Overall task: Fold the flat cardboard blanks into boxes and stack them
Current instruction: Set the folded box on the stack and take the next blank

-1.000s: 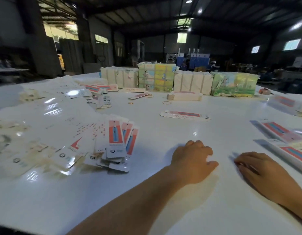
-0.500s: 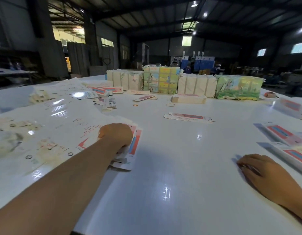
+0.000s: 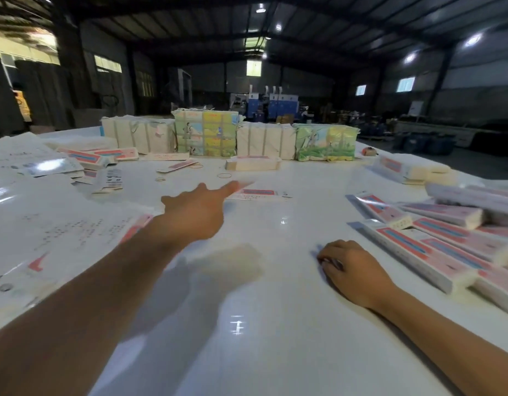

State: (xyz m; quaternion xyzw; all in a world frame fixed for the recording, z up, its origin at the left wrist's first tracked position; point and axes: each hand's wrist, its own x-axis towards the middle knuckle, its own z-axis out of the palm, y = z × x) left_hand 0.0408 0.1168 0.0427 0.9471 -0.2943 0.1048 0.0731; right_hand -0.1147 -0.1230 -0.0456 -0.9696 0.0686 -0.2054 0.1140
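I am reaching my left hand (image 3: 198,214), fingers straight and holding nothing, toward the lone blank (image 3: 258,194) lying mid-table (image 3: 275,324). My right hand (image 3: 351,271) is resting loosely curled, gripping nothing. I should press the blank's near edge and slide it back, since pinching it flat looks awkward.

The left hand (image 3: 197,214) is smeared by motion blur, so I can't tell if its outstretched fingertip actually touches the flat blank (image 3: 258,194) mid-table. The right hand (image 3: 351,271) hides its own fingertips, curled under against the table (image 3: 261,324). The folded boxes (image 3: 446,247) at the table's right edge run out of frame. Print on the sheets (image 3: 61,232) at the left edge is too small to read.
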